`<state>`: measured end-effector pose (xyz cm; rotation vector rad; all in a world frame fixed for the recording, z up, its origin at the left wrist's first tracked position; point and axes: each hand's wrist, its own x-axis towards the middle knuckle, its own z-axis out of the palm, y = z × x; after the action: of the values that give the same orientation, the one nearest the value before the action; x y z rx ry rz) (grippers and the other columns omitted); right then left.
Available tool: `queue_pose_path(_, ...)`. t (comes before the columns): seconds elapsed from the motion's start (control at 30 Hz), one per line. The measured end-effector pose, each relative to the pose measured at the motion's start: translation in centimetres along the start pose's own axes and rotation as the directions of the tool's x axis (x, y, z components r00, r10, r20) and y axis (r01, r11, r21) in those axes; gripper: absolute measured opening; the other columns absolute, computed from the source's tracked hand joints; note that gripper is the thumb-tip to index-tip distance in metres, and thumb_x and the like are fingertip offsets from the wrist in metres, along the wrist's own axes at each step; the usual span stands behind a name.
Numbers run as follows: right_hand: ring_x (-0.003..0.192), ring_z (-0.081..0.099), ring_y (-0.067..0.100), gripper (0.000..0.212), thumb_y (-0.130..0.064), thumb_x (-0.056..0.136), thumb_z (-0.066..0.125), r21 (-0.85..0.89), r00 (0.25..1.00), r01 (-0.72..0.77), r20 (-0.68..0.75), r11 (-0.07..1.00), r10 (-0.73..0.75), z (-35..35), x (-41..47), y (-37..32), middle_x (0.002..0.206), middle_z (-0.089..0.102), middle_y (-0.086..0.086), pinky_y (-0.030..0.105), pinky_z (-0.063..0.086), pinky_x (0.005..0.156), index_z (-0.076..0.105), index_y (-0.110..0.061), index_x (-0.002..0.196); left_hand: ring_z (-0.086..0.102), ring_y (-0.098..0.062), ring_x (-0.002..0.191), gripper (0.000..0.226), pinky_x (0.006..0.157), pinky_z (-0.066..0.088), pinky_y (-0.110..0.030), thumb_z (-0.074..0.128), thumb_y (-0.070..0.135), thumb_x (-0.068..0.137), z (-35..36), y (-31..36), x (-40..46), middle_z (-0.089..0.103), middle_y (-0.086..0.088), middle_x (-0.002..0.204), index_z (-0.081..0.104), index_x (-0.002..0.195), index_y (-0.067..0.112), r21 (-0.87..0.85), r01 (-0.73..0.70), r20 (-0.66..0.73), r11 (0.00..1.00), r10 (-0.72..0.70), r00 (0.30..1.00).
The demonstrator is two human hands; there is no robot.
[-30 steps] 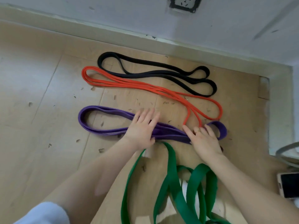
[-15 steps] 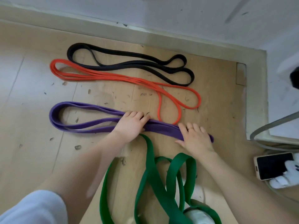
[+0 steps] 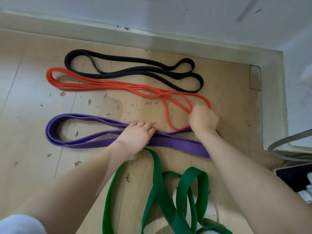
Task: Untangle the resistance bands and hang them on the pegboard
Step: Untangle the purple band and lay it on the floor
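Four resistance bands lie in rows on the wooden floor: a black band (image 3: 135, 71) farthest, then a red band (image 3: 101, 83), a purple band (image 3: 55, 132), and a wide green band (image 3: 158, 183) looped loosely nearest me. My left hand (image 3: 136, 137) sits on the middle of the purple band with its fingers curled over the band's far strand. My right hand (image 3: 202, 119) is a blurred fist around the right-hand loop of the red band, just above the purple band's right end. No pegboard is in view.
A pale baseboard (image 3: 152, 36) and white wall run along the far side, turning a corner at the right. A grey cable (image 3: 287, 141) and a dark phone (image 3: 293, 176) lie at the right edge. Small debris flecks dot the floor.
My right hand left the purple band's right end, moved up and closed on the red band's loop. My left hand's fingers went from flat to curled on the purple band.
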<state>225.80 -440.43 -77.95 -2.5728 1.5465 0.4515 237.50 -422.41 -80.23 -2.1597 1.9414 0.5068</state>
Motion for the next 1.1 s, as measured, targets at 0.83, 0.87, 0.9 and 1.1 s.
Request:
queue_pose_path(0.83, 0.11, 0.056, 0.034, 0.073, -0.054, 0.073, 0.067, -0.212, 0.799, 0.581, -0.034, 0.786, -0.6, 2.5, -4.6, 3.1, 0.115, 0.061, 0.015, 0.046, 0.036, 0.105, 0.053, -0.004, 0.125, 0.041, -0.03, 0.122, 0.051, 0.107, 0.025, -0.038, 0.037, 0.009, 0.093, -0.7, -0.1, 0.8, 0.041, -0.01, 0.134, 0.023, 0.142, 0.01, -0.003, 0.168, -0.026, 0.986, -0.168, 0.986)
queue_pose_path(0.87, 0.112, 0.056, 0.034, 0.075, -0.054, 0.071, 0.07, -0.191, 0.797, 0.575, -0.089, 0.795, -0.598, 2.4, -5.0, 3.6, 0.116, 0.062, 0.016, 0.047, 0.035, 0.106, 0.054, -0.003, 0.124, 0.042, -0.029, 0.121, 0.049, 0.106, 0.025, -0.037, 0.037, 0.007, 0.093, -0.8, -0.2, 0.6, 0.043, -0.009, 0.132, 0.026, 0.14, 0.011, -0.006, 0.158, -0.021, 0.987, -0.158, 0.987)
queue_pose_path(0.9, 0.114, 0.056, 0.035, 0.074, -0.049, 0.07, 0.072, -0.154, 0.786, 0.579, -0.153, 0.8, -0.599, 2.5, -5.6, 4.1, 0.12, 0.061, 0.016, 0.048, 0.035, 0.105, 0.055, -0.002, 0.125, 0.045, -0.027, 0.119, 0.048, 0.105, 0.027, -0.036, 0.037, 0.006, 0.092, -0.9, -0.4, 0.4, 0.045, -0.008, 0.13, 0.029, 0.138, 0.013, -0.01, 0.145, -0.012, 0.989, -0.145, 0.989)
queue_pose_path(1.1, 0.106, 0.061, 0.032, 0.065, -0.021, 0.065, 0.082, -0.167, 0.687, 0.675, -0.213, 0.718, -0.695, 2.7, -7.9, 5.7, 0.118, 0.063, 0.012, 0.044, 0.049, 0.091, 0.057, -0.008, 0.124, 0.041, -0.026, 0.12, 0.048, 0.104, 0.027, -0.034, 0.044, 0.014, 0.09, -0.8, 0.0, -0.5, 0.043, -0.006, 0.131, 0.031, 0.137, 0.016, -0.015, 0.094, 0.078, 0.995, -0.093, 0.993)
